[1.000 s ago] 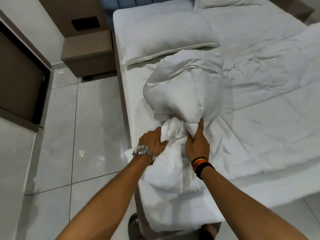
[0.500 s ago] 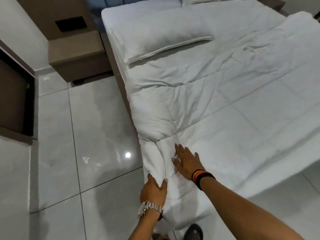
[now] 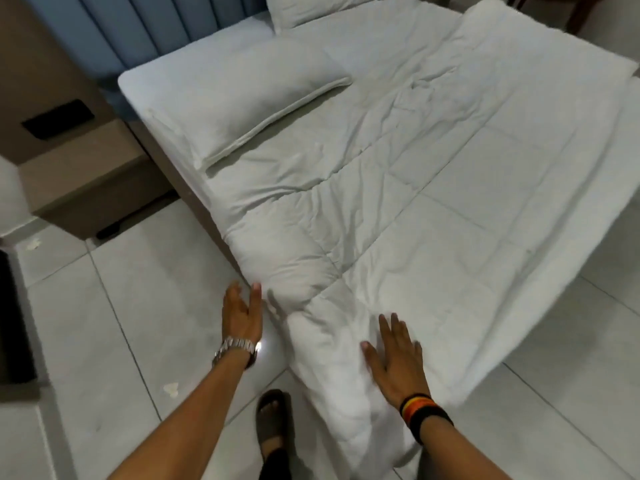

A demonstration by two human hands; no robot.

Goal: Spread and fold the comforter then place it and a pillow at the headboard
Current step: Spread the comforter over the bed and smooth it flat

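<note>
Since half a second ago, left hand (image 3: 242, 313) has let go of the comforter's (image 3: 398, 209) corner and now sits open, fingers apart, just beside its edge at 7 o'clock. Comforter, one: spread over the bed (image 3: 180, 98), near corner hanging off toward the floor (image 3: 121, 323), far edge cut off at 2 o'clock. Headboard (image 3: 138, 26), blue, at 11 o'clock, partly out of view. Pillows, two: one whole pillow (image 3: 242, 98) at 10 o'clock, second pillow (image 3: 311, 6) cropped at 12 o'clock. Right hand (image 3: 398, 358), flat, fingers spread, pressing the comforter at 6 o'clock. Sandalled foot (image 3: 273, 417), one, partly hidden.
</note>
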